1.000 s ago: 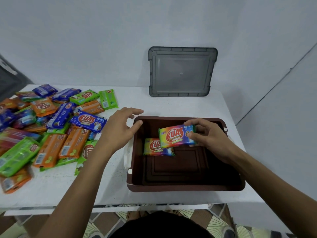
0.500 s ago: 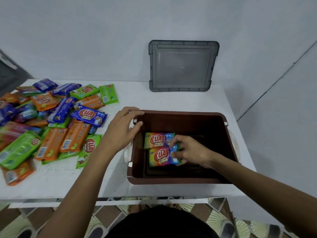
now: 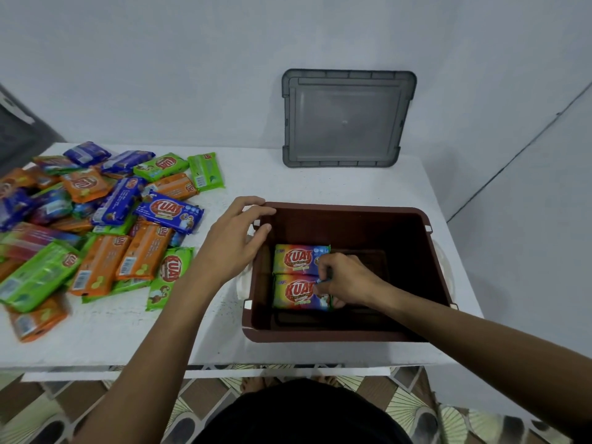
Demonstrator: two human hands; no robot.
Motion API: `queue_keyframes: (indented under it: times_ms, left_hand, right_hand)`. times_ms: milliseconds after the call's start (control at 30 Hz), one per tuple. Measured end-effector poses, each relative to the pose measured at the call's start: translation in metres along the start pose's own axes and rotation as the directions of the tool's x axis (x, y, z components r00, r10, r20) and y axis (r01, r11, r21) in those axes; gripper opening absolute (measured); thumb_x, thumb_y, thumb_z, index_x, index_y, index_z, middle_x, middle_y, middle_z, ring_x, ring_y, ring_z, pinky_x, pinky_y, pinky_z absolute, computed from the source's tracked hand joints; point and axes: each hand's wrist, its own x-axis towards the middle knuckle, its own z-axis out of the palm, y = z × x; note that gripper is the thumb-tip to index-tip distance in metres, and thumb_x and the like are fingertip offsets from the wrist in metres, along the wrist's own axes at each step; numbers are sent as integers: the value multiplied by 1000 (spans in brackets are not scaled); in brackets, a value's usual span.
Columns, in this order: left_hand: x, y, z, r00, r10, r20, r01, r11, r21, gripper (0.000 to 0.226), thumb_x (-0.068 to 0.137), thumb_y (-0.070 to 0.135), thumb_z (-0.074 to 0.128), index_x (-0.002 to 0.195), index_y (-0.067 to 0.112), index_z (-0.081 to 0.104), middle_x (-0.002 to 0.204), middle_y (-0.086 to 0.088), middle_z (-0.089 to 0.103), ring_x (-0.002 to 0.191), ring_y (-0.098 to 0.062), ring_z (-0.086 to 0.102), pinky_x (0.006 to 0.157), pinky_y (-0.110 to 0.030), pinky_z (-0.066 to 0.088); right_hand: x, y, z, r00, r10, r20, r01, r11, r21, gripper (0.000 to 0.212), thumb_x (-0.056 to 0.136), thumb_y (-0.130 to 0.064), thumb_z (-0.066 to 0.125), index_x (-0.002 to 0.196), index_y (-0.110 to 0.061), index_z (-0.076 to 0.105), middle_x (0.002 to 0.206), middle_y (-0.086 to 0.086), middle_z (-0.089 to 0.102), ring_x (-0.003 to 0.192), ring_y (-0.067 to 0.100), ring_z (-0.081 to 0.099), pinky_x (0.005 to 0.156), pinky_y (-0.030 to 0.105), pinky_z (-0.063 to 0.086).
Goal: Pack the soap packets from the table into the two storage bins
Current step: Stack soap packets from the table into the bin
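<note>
White table [image 3: 288, 181] is set against a pale wall. At L, a heap of soap packets [image 3: 96, 232] is spread. The left hand [image 3: 230, 241] is rested on the brown bin [image 3: 320, 333] at its L rim, fingers relaxed. Inside, 2 are laid touching: far packet [image 3: 294, 259] and near packet [image 3: 294, 291], its R end pinched by the right hand [image 3: 347, 278]. A grey lid [image 3: 347, 120] is leant on the wall.

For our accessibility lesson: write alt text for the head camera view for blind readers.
A person's right hand pinches a rainbow soap packet lying beside a second packet inside a brown bin, left hand resting on its rim. Left of it, loose packets crowd the white table; a grey lid leans on the wall.
</note>
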Motion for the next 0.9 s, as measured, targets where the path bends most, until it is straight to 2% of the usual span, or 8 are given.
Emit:
queue_keyframes:
  times_ms: [100,267,400,500,633,767,900]
  left_hand:
    - [0,-1,1,1000,-1,-6,1,1000,-17,28,95,27,56,122,28,62,133,10,47,92,-7,58,81,-37,53]
    - [-1,-2,2,1000,-9,-14,9,999,-44,27,95,26,57,120,29,64,133,11,47,89,-10,60,80,-35,53]
    - [-2,-3,4,1000,-3,-20,1,998,-60,25,95,25,56,119,28,64,133,10,47,91,-4,57,78,-32,53]
    - [-2,-4,2,1000,-9,-8,8,996,-91,26,96,26,56,120,28,64,135,13,46,99,1,53,79,-28,52]
    - [-5,-7,-1,1000,-16,19,18,990,-140,31,93,38,50,121,33,63,139,18,46,107,3,52,82,-27,52]
    - [-10,-10,-3,999,-14,49,24,978,-209,31,93,38,49,122,36,61,142,21,44,114,5,52,83,-22,50]
    - [-15,-13,-10,999,-17,39,25,973,-230,29,97,30,50,124,36,59,141,18,48,108,3,56,82,-19,50]
  right_hand:
    - [4,-2,0,1000,7,10,-7,1000,16,20,88,-16,72,87,-10,53,102,7,60,70,17,67,50,23,56]
    - [5,-6,-1,999,-8,51,11,999,-48,20,90,-19,70,95,-7,54,88,1,59,65,16,68,55,28,60]
    - [6,-5,-7,997,-34,75,51,972,-230,22,89,-31,69,90,-16,52,100,2,66,65,18,72,59,33,62]
    - [6,-3,-14,998,-30,61,46,959,-281,20,89,-35,68,88,-21,54,106,-2,64,65,16,73,63,37,62]
    - [0,-7,-29,996,-68,60,80,974,-211,18,93,-35,63,96,-18,57,89,-7,62,63,14,70,62,31,60]
    - [-4,-22,-44,987,-159,1,159,982,-102,19,93,-38,61,101,-21,59,84,-7,67,64,11,70,56,24,57]
    - [-3,-54,-62,949,-301,-98,301,954,-20,15,92,-36,62,98,-22,62,77,-3,72,67,10,70,62,30,59]
